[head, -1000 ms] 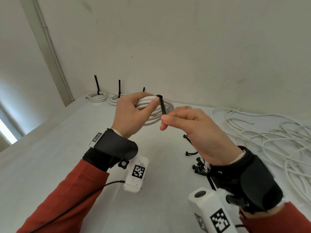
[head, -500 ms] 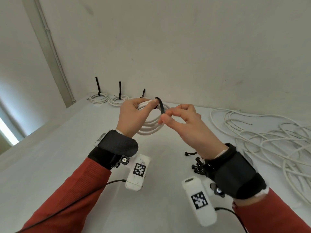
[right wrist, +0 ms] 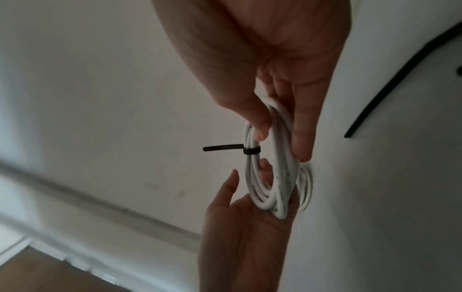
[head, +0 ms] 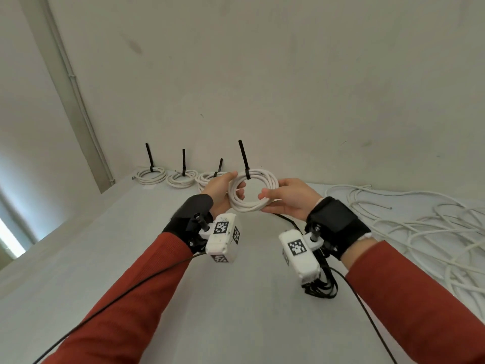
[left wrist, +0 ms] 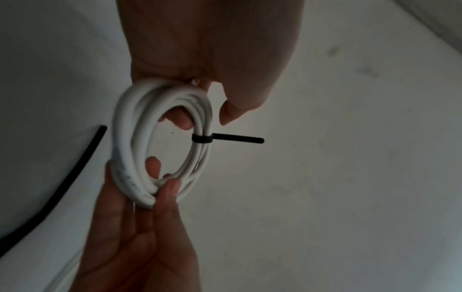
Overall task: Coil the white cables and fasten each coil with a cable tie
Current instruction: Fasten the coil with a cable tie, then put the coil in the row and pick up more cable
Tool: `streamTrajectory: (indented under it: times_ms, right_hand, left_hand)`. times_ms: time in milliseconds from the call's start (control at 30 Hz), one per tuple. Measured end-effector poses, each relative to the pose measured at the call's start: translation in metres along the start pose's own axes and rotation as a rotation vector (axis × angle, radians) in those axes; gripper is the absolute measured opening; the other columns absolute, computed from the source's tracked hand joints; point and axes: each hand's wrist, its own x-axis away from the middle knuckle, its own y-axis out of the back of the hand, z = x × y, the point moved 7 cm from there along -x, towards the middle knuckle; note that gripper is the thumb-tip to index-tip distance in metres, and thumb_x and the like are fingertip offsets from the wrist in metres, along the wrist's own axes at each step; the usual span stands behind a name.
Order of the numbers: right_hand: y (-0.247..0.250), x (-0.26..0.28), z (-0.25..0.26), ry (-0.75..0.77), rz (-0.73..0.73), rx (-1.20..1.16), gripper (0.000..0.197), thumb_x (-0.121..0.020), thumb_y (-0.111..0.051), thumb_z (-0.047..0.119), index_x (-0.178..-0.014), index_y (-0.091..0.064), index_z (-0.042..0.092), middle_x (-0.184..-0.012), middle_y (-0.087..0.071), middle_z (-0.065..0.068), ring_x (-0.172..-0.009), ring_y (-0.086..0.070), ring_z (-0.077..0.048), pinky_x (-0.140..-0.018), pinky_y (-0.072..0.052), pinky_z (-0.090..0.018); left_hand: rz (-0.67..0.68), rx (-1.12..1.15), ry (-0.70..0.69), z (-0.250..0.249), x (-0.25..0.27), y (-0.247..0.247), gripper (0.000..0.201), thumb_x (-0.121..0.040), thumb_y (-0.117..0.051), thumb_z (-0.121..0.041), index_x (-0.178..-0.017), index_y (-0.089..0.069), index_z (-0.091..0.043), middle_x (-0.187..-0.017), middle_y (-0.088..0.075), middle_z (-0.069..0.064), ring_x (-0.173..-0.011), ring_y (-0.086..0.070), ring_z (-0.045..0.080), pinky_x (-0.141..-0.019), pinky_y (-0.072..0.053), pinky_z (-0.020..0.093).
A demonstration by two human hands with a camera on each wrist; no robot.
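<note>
A white cable coil (head: 262,173) is held upright in the air over the table, its ring facing me. A black cable tie (head: 243,158) is cinched round its top, and the tail sticks straight up. My left hand (head: 231,182) pinches the coil's left side, thumb outside and a finger through the ring. My right hand (head: 270,198) pinches the right side between thumb and fingers. The left wrist view shows the coil (left wrist: 130,142), the tie (left wrist: 202,139) and my left hand (left wrist: 207,116). In the right wrist view the coil (right wrist: 282,158) and tie (right wrist: 251,151) sit under my right hand (right wrist: 280,134).
Three tied coils (head: 182,177) lie in a row against the back wall, their tie tails upright. A tangle of loose white cables (head: 420,227) covers the table's right side. Spare black ties (head: 320,287) lie below my right wrist. A grey table (head: 131,258) spreads in front.
My right hand has let go of the tie's tail and taken the coil's right side. Both hands have lifted the coil and turned its ring to face me, tail up.
</note>
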Motion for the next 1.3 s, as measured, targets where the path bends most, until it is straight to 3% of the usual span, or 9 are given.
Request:
streamTrajectory:
  times_ms: [133,300,467,600,667,833,1000,1100,1300]
  right_hand:
    - [0.017,-0.040,-0.007,-0.094,-0.122,-0.102,0.007,-0.088,-0.057,-0.011,-0.083,-0.054,-0.006,-0.086,-0.059,-0.022,-0.073,-0.062,-0.031,-0.055,-0.059,-0.039]
    - [0.020,-0.082,-0.019,-0.163,-0.197,-0.073,0.002,-0.090,-0.055,-0.010,-0.089,-0.054,-0.008,-0.084,-0.057,-0.021,-0.071,-0.061,-0.032,-0.073,-0.056,-0.044]
    - [0.021,-0.110,-0.025,-0.137,-0.152,0.160,0.044,-0.092,-0.054,0.001,-0.134,-0.043,-0.006,-0.108,-0.051,-0.013,-0.089,-0.058,-0.022,-0.062,-0.058,-0.024]
    - [0.022,-0.114,-0.029,-0.121,-0.176,0.339,0.044,-0.090,-0.056,0.005,-0.132,-0.048,-0.004,-0.107,-0.051,-0.011,-0.101,-0.058,-0.026,-0.090,-0.054,-0.039]
    - [0.021,-0.113,-0.030,-0.119,-0.163,0.383,0.043,-0.090,-0.056,0.007,-0.131,-0.049,-0.003,-0.106,-0.050,-0.010,-0.096,-0.055,-0.023,-0.087,-0.054,-0.036]
    - [0.021,-0.105,-0.027,-0.107,-0.149,0.470,0.043,-0.089,-0.058,0.009,-0.129,-0.051,-0.003,-0.086,-0.050,-0.003,-0.074,-0.051,-0.015,-0.072,-0.051,-0.028]
    - [0.039,-0.078,-0.017,-0.041,-0.218,0.617,0.052,-0.084,-0.062,0.013,-0.133,-0.050,0.002,-0.110,-0.054,-0.013,-0.094,-0.057,-0.027,-0.085,-0.054,-0.038]
    - [0.073,-0.042,-0.013,0.028,-0.289,0.684,0.056,-0.085,-0.064,0.014,-0.138,-0.047,0.014,-0.136,-0.034,-0.015,-0.088,-0.056,-0.028,-0.076,-0.052,-0.030]
    - [0.180,0.068,-0.013,0.003,-0.505,1.030,0.039,-0.083,-0.066,0.022,-0.121,-0.061,0.021,-0.137,-0.045,-0.016,-0.122,-0.049,-0.028,-0.105,-0.037,-0.029]
  left_hand:
    - [-0.096,-0.217,-0.007,0.003,-0.032,0.001,0.009,-0.094,-0.050,-0.012,-0.100,-0.057,-0.008,-0.088,-0.056,0.011,-0.077,-0.058,0.020,-0.067,-0.049,0.031]
    - [-0.126,-0.641,-0.090,0.005,-0.064,0.002,0.028,-0.082,-0.071,-0.015,-0.105,-0.063,-0.002,-0.105,-0.066,0.018,-0.093,-0.061,0.029,-0.094,-0.050,0.043]
    - [-0.192,-1.076,-0.149,-0.004,-0.077,0.005,0.059,-0.079,-0.075,-0.028,-0.126,-0.052,-0.003,-0.125,-0.059,0.013,-0.110,-0.057,0.027,-0.089,-0.042,0.031]
    - [-0.158,-1.415,-0.223,-0.001,-0.078,-0.003,0.058,-0.079,-0.071,-0.044,-0.120,-0.054,-0.006,-0.116,-0.061,0.011,-0.104,-0.056,0.024,-0.079,-0.040,0.028]
    - [-0.141,-1.498,-0.225,0.003,-0.081,-0.005,0.051,-0.075,-0.073,-0.044,-0.109,-0.059,-0.008,-0.107,-0.064,0.007,-0.089,-0.055,0.020,-0.071,-0.038,0.026]
    - [-0.183,-1.696,-0.259,0.006,-0.080,-0.011,0.045,-0.077,-0.070,-0.026,-0.114,-0.058,-0.005,-0.120,-0.059,0.014,-0.112,-0.056,0.027,-0.089,-0.043,0.028]
    - [-0.218,-1.788,-0.294,0.001,-0.071,-0.021,0.045,-0.080,-0.066,-0.025,-0.121,-0.056,-0.011,-0.143,-0.036,0.015,-0.123,-0.047,0.032,-0.101,-0.040,0.037]
    - [-0.261,-1.803,-0.552,-0.005,-0.047,-0.053,0.037,-0.085,-0.061,-0.038,-0.120,-0.059,-0.025,-0.142,-0.040,0.002,-0.129,-0.038,0.026,-0.106,-0.028,0.041]
    - [0.108,-1.776,-0.830,0.027,0.017,-0.145,0.021,-0.089,-0.058,-0.035,-0.108,-0.063,-0.032,-0.127,-0.051,-0.007,-0.128,-0.035,0.018,-0.104,-0.018,0.042]
